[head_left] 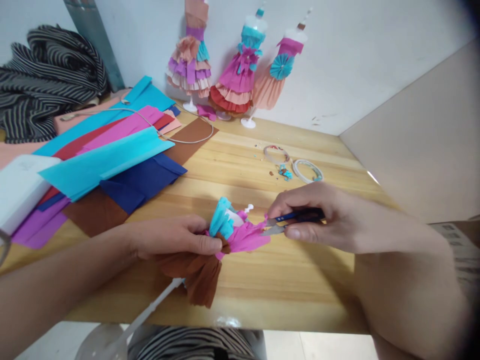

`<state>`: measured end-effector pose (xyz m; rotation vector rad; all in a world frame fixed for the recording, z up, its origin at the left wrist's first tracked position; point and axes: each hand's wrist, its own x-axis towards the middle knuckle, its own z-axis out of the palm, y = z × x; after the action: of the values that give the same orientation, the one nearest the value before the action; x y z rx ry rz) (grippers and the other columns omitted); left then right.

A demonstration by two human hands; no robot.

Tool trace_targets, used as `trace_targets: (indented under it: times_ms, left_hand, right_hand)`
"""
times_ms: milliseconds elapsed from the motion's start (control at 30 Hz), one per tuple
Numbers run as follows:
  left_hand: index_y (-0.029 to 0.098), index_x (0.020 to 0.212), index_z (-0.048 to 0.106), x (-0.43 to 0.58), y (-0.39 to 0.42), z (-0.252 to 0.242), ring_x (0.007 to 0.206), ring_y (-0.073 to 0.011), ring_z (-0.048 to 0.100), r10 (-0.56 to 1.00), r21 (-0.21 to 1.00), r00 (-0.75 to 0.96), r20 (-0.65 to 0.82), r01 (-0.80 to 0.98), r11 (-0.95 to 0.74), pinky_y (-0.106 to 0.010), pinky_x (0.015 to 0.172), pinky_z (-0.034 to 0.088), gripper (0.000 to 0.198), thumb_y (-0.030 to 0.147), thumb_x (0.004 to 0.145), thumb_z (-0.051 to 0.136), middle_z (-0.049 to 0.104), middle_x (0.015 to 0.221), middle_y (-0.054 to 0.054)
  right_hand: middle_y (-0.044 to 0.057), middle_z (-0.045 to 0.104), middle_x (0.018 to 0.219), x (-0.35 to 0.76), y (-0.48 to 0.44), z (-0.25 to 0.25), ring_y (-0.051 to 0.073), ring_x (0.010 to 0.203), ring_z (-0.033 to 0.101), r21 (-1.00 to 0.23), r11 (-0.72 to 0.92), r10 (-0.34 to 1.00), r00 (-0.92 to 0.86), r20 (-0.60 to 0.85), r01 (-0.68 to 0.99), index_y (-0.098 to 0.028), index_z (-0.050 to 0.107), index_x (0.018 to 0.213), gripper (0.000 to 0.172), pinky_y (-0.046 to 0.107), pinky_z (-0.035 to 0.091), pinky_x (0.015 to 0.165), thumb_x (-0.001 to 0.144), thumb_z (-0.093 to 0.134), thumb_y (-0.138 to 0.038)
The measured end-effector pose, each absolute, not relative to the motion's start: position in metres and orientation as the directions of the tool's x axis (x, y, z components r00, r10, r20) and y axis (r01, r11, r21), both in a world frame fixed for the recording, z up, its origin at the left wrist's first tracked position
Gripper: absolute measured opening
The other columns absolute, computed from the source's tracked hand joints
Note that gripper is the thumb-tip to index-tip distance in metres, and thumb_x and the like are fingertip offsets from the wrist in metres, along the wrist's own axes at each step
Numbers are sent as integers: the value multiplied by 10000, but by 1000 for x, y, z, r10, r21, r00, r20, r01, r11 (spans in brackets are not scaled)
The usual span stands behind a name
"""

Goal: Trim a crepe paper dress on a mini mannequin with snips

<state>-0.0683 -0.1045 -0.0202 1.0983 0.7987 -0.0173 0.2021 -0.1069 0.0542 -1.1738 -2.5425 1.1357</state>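
Observation:
My left hand is closed around a small mannequin dressed in crepe paper, lying on its side over the wooden table's front edge. The dress has a brown skirt, a pink layer and a turquoise ruffle; its white stand pokes out below the table edge. My right hand is closed on small blue-handled snips, whose blades touch the edge of the pink paper.
Sheets of crepe paper in turquoise, blue, pink, red and brown lie at the left. Three finished paper-dress mannequins stand against the back wall. Two tape rolls and paper scraps lie mid-table. Striped fabric is piled far left.

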Motion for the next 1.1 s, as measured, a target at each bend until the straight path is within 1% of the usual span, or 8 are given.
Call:
trace_targets:
  times_ms: [200, 367, 500, 600, 700, 867, 1000, 1100]
  left_hand:
    - [185, 993, 644, -70, -103, -14, 1085, -232, 556, 470, 875, 775, -423, 213, 435, -321, 932, 427, 404, 519, 766, 661, 652, 1064, -36]
    - [161, 958, 643, -67, -106, -10, 874, -228, 607, 682, 932, 635, -362, 244, 268, -302, 716, 459, 462, 585, 779, 601, 678, 925, -60]
    - [150, 878, 648, -58, -111, -11, 843, -227, 594, 772, 948, 560, -300, 264, 177, -300, 692, 433, 430, 562, 790, 562, 674, 878, -59]
    - [142, 847, 637, -53, -110, -8, 830, -233, 592, 803, 945, 513, -302, 270, 183, -311, 693, 425, 414, 544, 770, 574, 666, 845, -61]
    - [150, 826, 621, -52, -106, -5, 795, -217, 599, 827, 944, 455, -330, 174, 281, -308, 689, 432, 371, 516, 771, 599, 655, 784, -42]
    - [156, 884, 622, -58, -98, -9, 739, -183, 618, 748, 852, 476, -463, 6, 524, -289, 658, 456, 376, 504, 753, 677, 661, 776, -26]
    - [165, 942, 617, -68, -94, -12, 622, -158, 609, 545, 752, 624, -559, 106, 650, -286, 597, 472, 460, 546, 704, 719, 668, 739, -22]
    - [161, 893, 640, -74, -93, -15, 661, -132, 607, 461, 741, 713, -528, 122, 661, -248, 642, 480, 423, 498, 672, 768, 674, 755, -13]
  right_hand:
    - [30, 595, 641, 214, -109, 69, 142, 535, 476, -696, 318, 820, -555, -139, 644, -205, 679, 828, 301, 263, 356, 457, 814, 628, -501]
    - [28, 559, 645, 201, -116, 66, 140, 537, 453, -814, 235, 928, -372, 26, 531, -226, 664, 838, 298, 261, 341, 449, 789, 664, -519]
    - [24, 568, 649, 179, -123, 54, 137, 561, 473, -856, 248, 929, -362, 78, 453, -199, 663, 879, 304, 248, 360, 476, 802, 664, -493]
    - [14, 550, 653, 170, -124, 44, 127, 571, 464, -874, 259, 933, -341, 116, 411, -183, 664, 900, 298, 240, 357, 488, 816, 660, -468]
    - [-11, 480, 635, 171, -120, 34, 108, 539, 402, -909, 241, 945, -294, 141, 341, -187, 663, 908, 285, 234, 305, 458, 819, 663, -458]
    - [-15, 472, 625, 179, -113, 33, 103, 521, 385, -913, 234, 939, -323, 121, 335, -190, 657, 921, 297, 234, 289, 450, 814, 664, -467]
    - [20, 548, 658, 187, -111, 46, 118, 548, 449, -843, 277, 873, -488, 19, 462, -159, 667, 893, 332, 241, 344, 479, 828, 635, -483]
    - [25, 557, 648, 193, -110, 53, 116, 547, 447, -796, 331, 782, -620, -70, 507, -144, 687, 890, 354, 240, 346, 487, 859, 593, -484]
